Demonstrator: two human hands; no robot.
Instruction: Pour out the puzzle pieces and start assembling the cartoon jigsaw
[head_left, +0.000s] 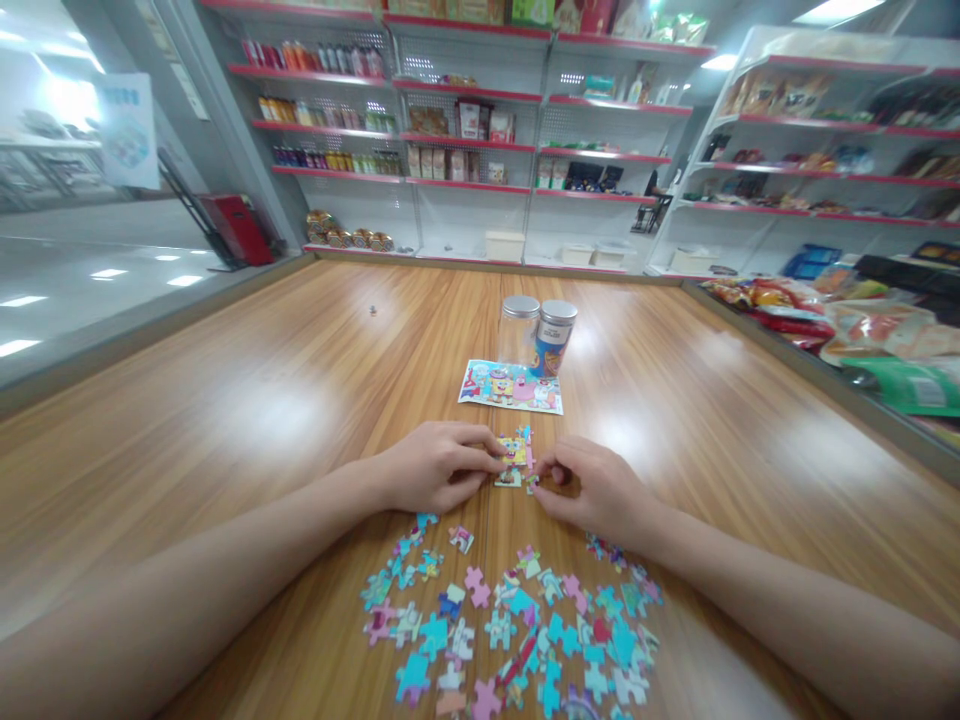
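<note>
Now, left hand (pixel 439 465) pinches the cluster (pixel 514 452), steadying it; right hand (pixel 592 490) pinches a piece (pixel 532 485) against its edge; spare pieces (pixel 517 630) lie nearside, picture (pixel 510 388) just beyond for reference.

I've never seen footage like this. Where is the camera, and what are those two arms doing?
There is no machine here: a camera worn on a person's head looks forward and down, so both arms are the wearer's own. The left hand grips a joined patch of jigsaw pieces on the wooden table, and the right hand pinches a single piece at its edge. Loose pieces lie nearer the wearer. Beyond the patch lie a cartoon picture sheet and two lidded jars; store shelves stand behind.
</note>
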